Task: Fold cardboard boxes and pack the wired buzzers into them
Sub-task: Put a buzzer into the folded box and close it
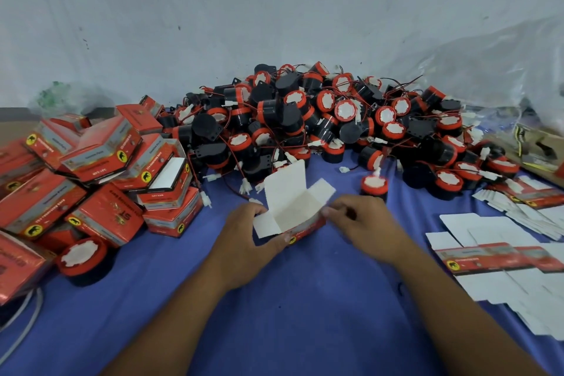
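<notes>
A red box [293, 218], upright with its white flaps open, is in front of a heap of black-and-red wired buzzers [320, 119]. At left folded boxes [103, 162] pile up; at right lie flat blanks [500, 259].

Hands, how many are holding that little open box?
2. The left hand grips the open cardboard box at its left end, and the right hand pinches its right end. No other hands show.

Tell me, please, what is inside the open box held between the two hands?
Only bare white cardboard shows inside the box: inner walls and raised flaps. Its bottom is hidden behind the near wall. The left hand and right hand grip its ends.
</notes>
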